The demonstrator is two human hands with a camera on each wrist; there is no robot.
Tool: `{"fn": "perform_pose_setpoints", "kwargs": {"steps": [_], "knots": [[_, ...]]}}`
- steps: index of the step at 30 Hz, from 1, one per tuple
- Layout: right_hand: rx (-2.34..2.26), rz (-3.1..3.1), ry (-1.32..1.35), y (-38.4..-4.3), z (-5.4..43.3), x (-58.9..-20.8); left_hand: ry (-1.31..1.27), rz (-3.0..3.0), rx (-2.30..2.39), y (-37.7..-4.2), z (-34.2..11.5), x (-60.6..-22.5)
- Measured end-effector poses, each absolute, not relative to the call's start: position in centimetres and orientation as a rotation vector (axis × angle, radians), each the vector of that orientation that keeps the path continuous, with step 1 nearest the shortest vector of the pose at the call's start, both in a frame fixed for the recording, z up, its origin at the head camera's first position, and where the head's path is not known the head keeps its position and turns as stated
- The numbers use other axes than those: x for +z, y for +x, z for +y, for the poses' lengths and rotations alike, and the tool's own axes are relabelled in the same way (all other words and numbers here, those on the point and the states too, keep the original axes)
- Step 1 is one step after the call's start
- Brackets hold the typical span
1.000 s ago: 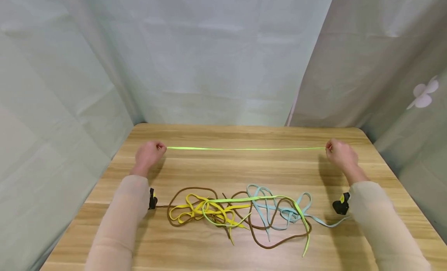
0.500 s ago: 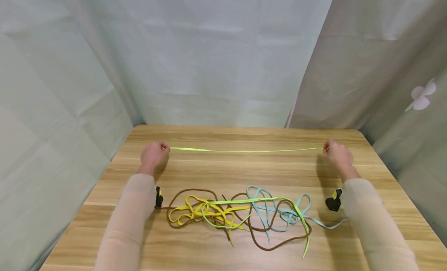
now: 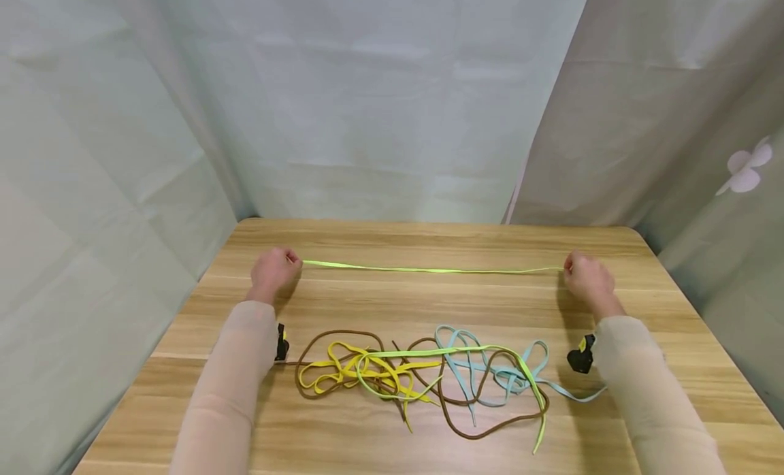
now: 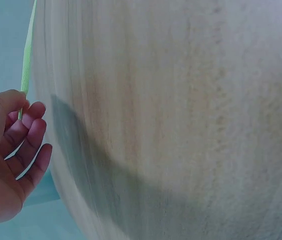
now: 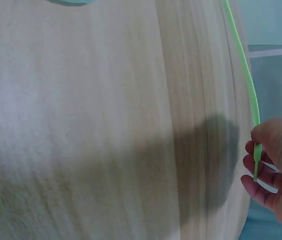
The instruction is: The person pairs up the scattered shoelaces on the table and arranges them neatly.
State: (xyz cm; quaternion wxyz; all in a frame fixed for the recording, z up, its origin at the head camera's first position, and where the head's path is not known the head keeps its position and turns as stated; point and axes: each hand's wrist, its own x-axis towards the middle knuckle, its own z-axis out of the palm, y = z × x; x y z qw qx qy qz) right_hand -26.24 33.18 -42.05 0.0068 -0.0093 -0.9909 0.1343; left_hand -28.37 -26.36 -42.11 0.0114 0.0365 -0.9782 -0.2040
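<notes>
A bright green shoelace (image 3: 429, 270) stretches across the far part of the table, sagging slightly in its middle. My left hand (image 3: 273, 272) pinches its left end between thumb and index finger, the other fingers loosely bent in the left wrist view. At the opposite end my right hand (image 3: 588, 277) pinches the lace; in the right wrist view its thin tip (image 5: 256, 170) sticks out below the thumb. Nearer to me lies a loose tangle: a yellow shoelace (image 3: 331, 375), a brown shoelace (image 3: 490, 431), a light blue shoelace (image 3: 566, 392) and a second green shoelace (image 3: 422, 353).
The wooden table (image 3: 343, 448) has rounded far corners. Pale cloth curtains (image 3: 380, 121) hang behind it and at both sides. A small dark device (image 3: 580, 354) sits at the right wrist, another device (image 3: 282, 344) at the left.
Both hands have moved inward toward each other and slightly nearer to me on the right. The held green shoelace has slackened and its middle has dropped lower. The tangle lies unchanged.
</notes>
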Motion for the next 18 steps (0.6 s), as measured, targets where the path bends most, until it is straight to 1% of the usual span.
{"fn": "perform_pose_setpoints", "kwargs": {"steps": [8, 18], "knots": [[0.392, -3.091, -0.005, -26.1, 33.44, -42.93, 0.094, -3.081, -0.567, -28.79, -26.24, -42.77], [0.385, -3.084, -0.002, -25.96, 33.32, -43.15, 0.106, -3.149, -0.513, -28.89, -26.27, -42.85]]}}
